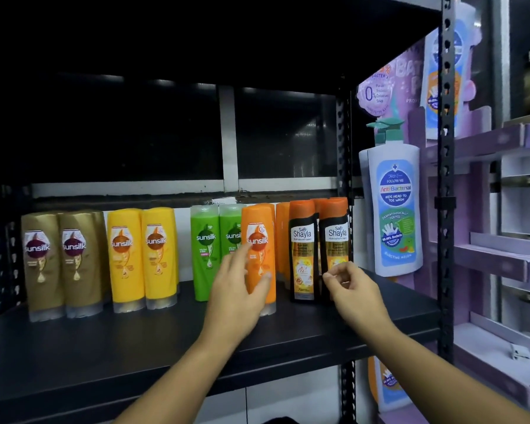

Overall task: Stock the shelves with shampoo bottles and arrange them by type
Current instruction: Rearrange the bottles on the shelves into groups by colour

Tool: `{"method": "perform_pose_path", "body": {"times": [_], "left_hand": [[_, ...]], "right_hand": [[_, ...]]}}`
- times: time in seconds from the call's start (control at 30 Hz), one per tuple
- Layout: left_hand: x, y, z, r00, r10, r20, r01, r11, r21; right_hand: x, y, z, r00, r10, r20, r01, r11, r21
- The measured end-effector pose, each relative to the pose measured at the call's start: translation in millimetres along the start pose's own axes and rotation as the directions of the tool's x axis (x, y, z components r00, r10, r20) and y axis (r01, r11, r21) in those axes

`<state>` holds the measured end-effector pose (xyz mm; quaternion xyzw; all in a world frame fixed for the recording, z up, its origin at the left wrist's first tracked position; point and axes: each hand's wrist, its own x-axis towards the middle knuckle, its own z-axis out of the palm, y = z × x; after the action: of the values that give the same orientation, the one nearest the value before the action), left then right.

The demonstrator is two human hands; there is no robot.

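Two hands are reaching forward over the black shelf (135, 347), with both forearms extending up from the lower edge of the view. The left hand (236, 295) is stretching out with its fingers straight and spread, palm facing the orange Sunsilk bottle (262, 221). Its thumb is lying across the lower front of that bottle, and its fingertips are reaching the bottle's left edge, level with the label. The fingers are not wrapping round the bottle.

The right hand (355, 289) is hovering just in front of the right Safi Shayla bottle (337, 237), with the wrist angling inward. Its fingers are curling loosely, the index fingertip sitting at the lower label and closing on nothing visible. Whether that fingertip is touching the bottle cannot be told. The hands are working apart, with the left Safi Shayla bottle (303, 249) standing between them.

All bottles are standing upright in a row along the shelf, grouped by colour. From the left these are:
- brown Sunsilk bottles (43, 264)
- yellow Sunsilk bottles (124, 258)
- green Sunsilk bottles (204, 249)
- the orange one, with more orange bottles (283, 234) behind it
- the two Safi Shayla bottles, at the right end

Beyond the shelf post, a white pump bottle (395, 209) is standing in a purple display stand (502, 258).
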<state>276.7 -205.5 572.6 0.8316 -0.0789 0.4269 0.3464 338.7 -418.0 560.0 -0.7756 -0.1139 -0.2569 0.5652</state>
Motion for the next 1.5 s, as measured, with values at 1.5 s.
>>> {"method": "perform_pose_path", "body": {"times": [1.5], "left_hand": [[67, 19, 160, 0.821, 0.0, 0.57, 0.026, 0.999, -0.038]], "right_hand": [[72, 81, -64, 0.999, 0.009, -0.046, -0.019, 0.976, -0.218]]}}
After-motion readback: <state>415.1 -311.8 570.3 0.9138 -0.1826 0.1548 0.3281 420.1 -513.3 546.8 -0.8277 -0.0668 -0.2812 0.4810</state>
